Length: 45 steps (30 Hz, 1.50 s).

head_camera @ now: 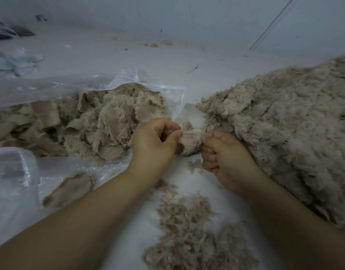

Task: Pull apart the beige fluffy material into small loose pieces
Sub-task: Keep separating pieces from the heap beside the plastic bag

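Pinching a fluff tuft (190,142), both hands curled; left hand (155,145) and right hand (225,159) grip its ends, tuft lying left-right between them above the floor (187,61), beside the fluff pile (284,121).

I see the bagged scraps (101,121) left, the fluffy heap (284,121) right, loose tufts (189,230) nearest me between my forearms.

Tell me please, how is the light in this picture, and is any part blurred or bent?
Head view: dim, flat, bluish light, no hard shadows; glare on the clear plastic bag; wide-angle bending at the edges; far debris soft, both hands sharp.
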Available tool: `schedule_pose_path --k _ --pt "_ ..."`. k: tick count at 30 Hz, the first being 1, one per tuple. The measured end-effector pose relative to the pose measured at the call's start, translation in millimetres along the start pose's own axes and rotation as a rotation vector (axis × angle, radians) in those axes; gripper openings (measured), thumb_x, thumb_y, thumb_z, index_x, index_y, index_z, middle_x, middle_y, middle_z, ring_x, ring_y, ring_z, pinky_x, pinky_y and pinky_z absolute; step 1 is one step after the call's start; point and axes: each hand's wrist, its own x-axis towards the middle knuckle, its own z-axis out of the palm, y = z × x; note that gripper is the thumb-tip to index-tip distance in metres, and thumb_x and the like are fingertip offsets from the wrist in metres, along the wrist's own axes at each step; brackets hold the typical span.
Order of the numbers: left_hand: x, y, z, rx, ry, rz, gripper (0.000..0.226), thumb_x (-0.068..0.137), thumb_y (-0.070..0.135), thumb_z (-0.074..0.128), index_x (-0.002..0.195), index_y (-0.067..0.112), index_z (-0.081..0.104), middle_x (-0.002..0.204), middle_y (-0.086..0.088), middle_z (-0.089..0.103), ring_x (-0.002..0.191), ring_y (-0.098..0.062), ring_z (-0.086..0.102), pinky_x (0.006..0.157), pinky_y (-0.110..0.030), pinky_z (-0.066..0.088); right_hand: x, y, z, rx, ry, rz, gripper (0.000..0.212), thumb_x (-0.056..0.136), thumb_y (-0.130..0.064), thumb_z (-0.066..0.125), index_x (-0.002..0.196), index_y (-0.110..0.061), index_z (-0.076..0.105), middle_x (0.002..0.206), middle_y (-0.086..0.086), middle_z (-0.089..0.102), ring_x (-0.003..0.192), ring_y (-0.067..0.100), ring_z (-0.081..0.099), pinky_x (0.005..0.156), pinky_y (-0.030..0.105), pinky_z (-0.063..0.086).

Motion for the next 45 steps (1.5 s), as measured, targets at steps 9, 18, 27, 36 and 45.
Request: schedule_pose_path --k 9,18,27,36,45 --pt "-0.3 -4.7 -2.8 0.026 -0.095 0.007 0.031 0.091 0.001 0.061 0.078 0.029 0.067 0.051 0.013 0.053 0.043 -0.001 0.044 0.045 -0.012 0.036 0.9 -0.9 -0.3 0.044 0.078 0.035 0.032 0.101 -0.006 0.037 0.071 -0.018 0.038 0.051 -0.005 0.034 0.040 0.005 0.025 0.034 0.016 0.021" --pt "-14.9 4.0 -4.7 -0.001 -0.443 0.190 0.017 0.090 0.011 0.065 0.078 0.002 0.073 0.057 -0.008 0.065 0.049 -0.022 0.060 0.048 -0.035 0.052 0.7 2.5 -3.0 -0.012 -0.017 -0.030 0.030 0.100 -0.005 0.045 0.071 -0.014 0.047 0.052 -0.002 0.033 0.040 0.006 0.026 0.035 0.017 0.023" --pt "0.6 -11.3 3.3 0.036 -0.280 0.004 0.010 0.085 0.016 0.074 0.081 0.008 0.070 0.053 -0.012 0.059 0.040 -0.010 0.044 0.040 -0.023 0.039 -1.1 1.6 -3.7 -0.033 -0.066 -0.045 0.030 0.096 -0.006 0.053 0.067 -0.010 0.059 0.047 -0.003 0.038 0.039 0.005 0.028 0.034 0.017 0.025" --pt "2.6 -16.3 3.6 0.160 -0.152 0.047 0.028 0.089 0.009 0.067 0.068 0.026 0.069 0.052 0.012 0.062 0.043 -0.001 0.054 0.044 -0.020 0.045 -2.0 0.6 -1.6 0.019 -0.045 -0.038 0.049 0.098 -0.007 0.051 0.051 -0.021 0.045 0.049 -0.006 0.030 0.040 0.005 0.024 0.034 0.017 0.022" --pt "-6.2 -4.2 0.2 -0.062 -0.216 0.172 0.016 0.087 0.008 0.070 0.103 0.010 0.075 0.074 0.004 0.071 0.061 -0.007 0.064 0.059 -0.022 0.053 -1.1 -0.3 -2.3 -0.067 -0.031 -0.022 0.029 0.099 -0.008 0.048 0.071 -0.011 0.052 0.054 -0.001 0.038 0.043 0.006 0.030 0.036 0.017 0.024"
